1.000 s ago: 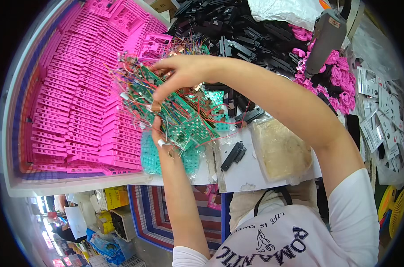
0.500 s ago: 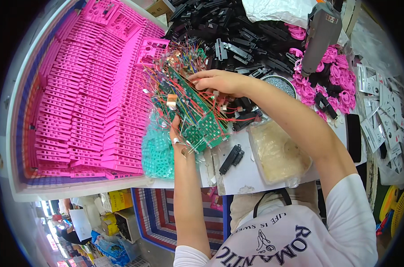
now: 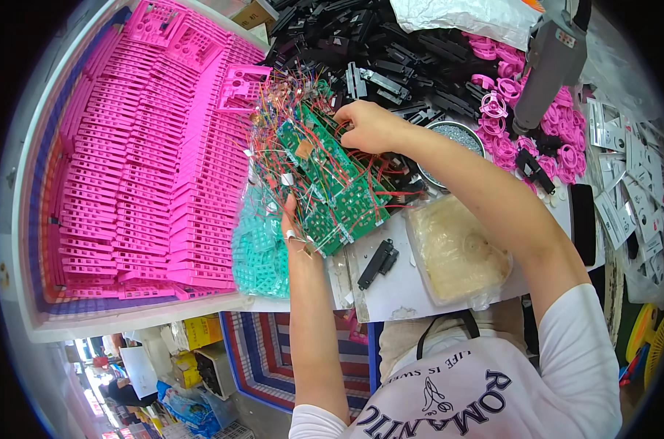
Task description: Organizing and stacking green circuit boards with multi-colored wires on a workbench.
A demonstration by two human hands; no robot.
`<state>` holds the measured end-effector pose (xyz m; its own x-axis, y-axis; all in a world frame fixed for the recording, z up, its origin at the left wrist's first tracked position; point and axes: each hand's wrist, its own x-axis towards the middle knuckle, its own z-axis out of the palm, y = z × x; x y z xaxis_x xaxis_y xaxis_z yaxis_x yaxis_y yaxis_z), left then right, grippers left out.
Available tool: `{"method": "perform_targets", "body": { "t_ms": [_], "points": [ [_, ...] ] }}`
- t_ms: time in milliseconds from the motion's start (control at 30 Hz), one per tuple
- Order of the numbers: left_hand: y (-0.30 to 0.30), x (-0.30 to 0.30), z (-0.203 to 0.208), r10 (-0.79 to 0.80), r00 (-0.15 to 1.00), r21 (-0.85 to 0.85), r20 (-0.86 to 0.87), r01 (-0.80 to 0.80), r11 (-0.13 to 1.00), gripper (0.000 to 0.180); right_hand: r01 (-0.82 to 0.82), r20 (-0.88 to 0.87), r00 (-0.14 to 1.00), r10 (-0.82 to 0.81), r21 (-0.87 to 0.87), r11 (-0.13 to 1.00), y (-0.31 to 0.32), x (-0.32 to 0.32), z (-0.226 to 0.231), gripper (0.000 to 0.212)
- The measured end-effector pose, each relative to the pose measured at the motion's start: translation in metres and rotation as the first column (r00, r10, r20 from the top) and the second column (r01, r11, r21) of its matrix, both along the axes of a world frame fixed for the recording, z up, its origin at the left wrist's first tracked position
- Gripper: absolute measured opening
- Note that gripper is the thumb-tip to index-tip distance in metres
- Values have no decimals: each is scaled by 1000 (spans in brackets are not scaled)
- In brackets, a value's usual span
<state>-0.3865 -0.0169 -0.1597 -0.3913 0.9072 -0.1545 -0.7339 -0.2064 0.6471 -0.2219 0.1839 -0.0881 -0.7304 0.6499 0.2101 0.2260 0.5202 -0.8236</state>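
Note:
A bundle of green circuit boards (image 3: 339, 192) with red, white and other thin wires lies across the middle of the table. At its left edge my left hand (image 3: 290, 212) grips the boards, its fingers mostly hidden beneath boards and wires. Along the upper right edge my right hand (image 3: 368, 128) has its fingers curled together among the wires; what they pinch is hidden. A tangle of coloured wires (image 3: 281, 99) spreads beyond the boards. Under their left side sits a clear bag of teal plastic grid pieces (image 3: 260, 249).
Stacked pink plastic housings (image 3: 138, 168) fill a large bin at left. Black plastic parts (image 3: 390, 44) heap up at the back, pink rings (image 3: 504, 146) at right. A grey tool (image 3: 551, 73) hangs above them. Nearer lie a black part (image 3: 378, 263), a yellowish bag (image 3: 460, 252) and a round tin (image 3: 453, 143).
The circuit boards have shifted slightly right and turned to show more of their green faces. My right hand has moved a little up and right; my left hand stays at the boards' left edge.

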Motion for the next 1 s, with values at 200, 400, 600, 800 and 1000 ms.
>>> {"method": "perform_targets", "body": {
  "t_ms": [200, 400, 600, 800, 1000],
  "points": [
    [22, -28, 26, 47, 998, -56, -36, -49, 997, 42, -66, -83, 996, 17, -650, 757, 3, -4, 17, 39],
    [59, -53, 29, -12, 992, -75, -127, 2, 997, 36, -282, -285, 940, 188, -339, 898, -5, -8, -13, 67],
    [73, -62, -1, 98, 781, -221, -617, -292, 931, 45, 6, -167, 986, -27, -127, 992, -25, 2, -27, 69],
    [41, -54, 143, -795, -10, -618, -607, -623, 480, 54, 85, -45, 995, -88, -62, 994, -52, 1, -23, 66],
    [88, -25, 190, -91, -823, 27, -561, -128, 991, 84, 151, -74, 987, -142, 147, 977, -70, -12, -28, 61]
  ]
}}
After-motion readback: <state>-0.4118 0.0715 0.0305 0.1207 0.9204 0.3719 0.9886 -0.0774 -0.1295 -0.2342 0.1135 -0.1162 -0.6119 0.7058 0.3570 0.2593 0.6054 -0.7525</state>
